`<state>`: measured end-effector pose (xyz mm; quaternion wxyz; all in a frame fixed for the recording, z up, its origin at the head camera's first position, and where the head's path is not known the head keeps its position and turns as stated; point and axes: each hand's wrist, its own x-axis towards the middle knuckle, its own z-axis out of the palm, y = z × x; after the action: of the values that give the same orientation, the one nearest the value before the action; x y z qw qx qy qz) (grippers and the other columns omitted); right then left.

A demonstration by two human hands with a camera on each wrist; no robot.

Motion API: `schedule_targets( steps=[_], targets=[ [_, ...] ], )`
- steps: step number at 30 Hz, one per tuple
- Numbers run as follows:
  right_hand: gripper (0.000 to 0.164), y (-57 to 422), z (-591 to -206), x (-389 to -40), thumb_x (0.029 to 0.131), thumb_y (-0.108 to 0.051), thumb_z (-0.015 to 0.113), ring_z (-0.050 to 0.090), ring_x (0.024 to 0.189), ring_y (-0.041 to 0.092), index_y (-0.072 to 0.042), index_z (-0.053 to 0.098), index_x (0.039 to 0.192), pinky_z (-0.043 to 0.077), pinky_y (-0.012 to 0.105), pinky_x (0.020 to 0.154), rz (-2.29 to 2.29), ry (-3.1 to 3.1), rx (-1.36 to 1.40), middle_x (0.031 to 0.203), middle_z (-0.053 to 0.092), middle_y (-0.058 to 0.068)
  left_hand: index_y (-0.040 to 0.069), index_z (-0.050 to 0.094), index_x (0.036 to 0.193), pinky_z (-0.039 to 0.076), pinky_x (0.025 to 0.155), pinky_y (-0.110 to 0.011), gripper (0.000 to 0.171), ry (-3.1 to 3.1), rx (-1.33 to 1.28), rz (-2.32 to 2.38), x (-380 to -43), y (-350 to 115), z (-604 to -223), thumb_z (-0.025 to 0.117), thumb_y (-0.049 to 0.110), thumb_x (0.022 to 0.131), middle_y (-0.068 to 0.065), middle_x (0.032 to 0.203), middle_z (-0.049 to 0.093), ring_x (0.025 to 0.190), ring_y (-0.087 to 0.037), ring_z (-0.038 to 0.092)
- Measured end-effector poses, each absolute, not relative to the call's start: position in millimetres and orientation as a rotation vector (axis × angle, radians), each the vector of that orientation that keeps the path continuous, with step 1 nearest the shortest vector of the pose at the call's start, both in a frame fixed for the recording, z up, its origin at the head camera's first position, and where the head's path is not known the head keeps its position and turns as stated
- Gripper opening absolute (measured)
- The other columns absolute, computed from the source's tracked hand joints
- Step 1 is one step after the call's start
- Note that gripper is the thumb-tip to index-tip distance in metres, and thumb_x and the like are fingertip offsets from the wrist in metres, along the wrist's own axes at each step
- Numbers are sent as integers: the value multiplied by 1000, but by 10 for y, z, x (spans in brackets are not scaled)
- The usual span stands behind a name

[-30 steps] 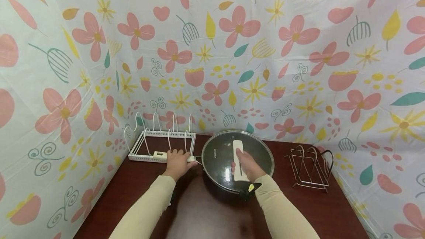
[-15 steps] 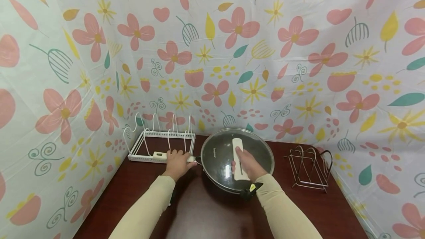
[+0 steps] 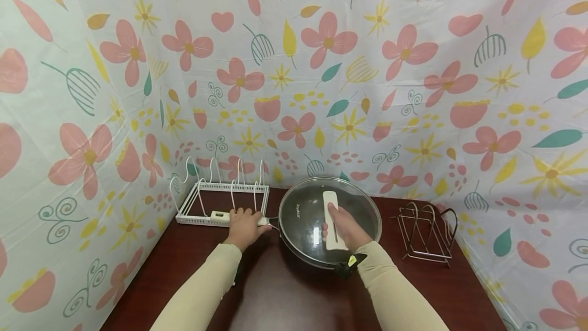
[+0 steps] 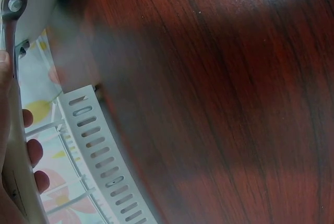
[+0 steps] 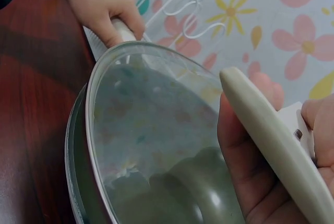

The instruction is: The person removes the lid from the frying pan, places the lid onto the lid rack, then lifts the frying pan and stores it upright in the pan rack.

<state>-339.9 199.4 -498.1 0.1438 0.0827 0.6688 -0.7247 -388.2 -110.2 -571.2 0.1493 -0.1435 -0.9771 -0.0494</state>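
Observation:
My left hand grips the cream handle of a pan, its fingers curled round it. In the right wrist view the pan's interior looks greenish through the glass. My right hand holds the long cream knob of a round glass lid. The lid sits over the pan and hides most of it in the head view. From the right wrist, its rim looks tilted, with a gap between it and the pan's rim at the near side.
A white pot rack with wire dividers stands at the left, right behind the pan handle. At the right is a smaller metal wire rack. Both stand on a dark red wooden table. A flower-patterned curtain encloses the back and sides.
The lid has shifted slightly up and to the right over the pan, with my right hand still on its knob. My left hand keeps its hold on the pan handle.

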Motion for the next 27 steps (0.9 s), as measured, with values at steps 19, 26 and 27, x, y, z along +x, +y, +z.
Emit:
schedule_targets(
  steps=[19,26,27],
  targets=[
    [41,2121,-4852,-3362,109,-46,36,54,51,14,-10,36,128,51,34,49,-2106,1963,230,66,52,4,18,71,115,31,93,-57,57,-2840,-416,-176,-3866,-1106,-5683,65,67,86,-9,102,64,99,-36,53],
    [39,2175,-4778,-3345,110,-43,35,52,49,14,-9,33,129,50,34,48,-2108,1951,218,64,50,5,20,71,116,32,92,-56,60,-2850,-410,-150,-3869,-1113,-5689,61,70,86,-9,103,64,99,-35,53],
    [40,2186,-4766,-3342,110,-43,35,51,49,14,-9,33,130,50,33,48,-2105,1955,219,65,50,5,20,71,116,32,92,-56,60,-2852,-409,-147,-3870,-1113,-5688,61,70,86,-9,103,64,99,-35,53]
  ],
)
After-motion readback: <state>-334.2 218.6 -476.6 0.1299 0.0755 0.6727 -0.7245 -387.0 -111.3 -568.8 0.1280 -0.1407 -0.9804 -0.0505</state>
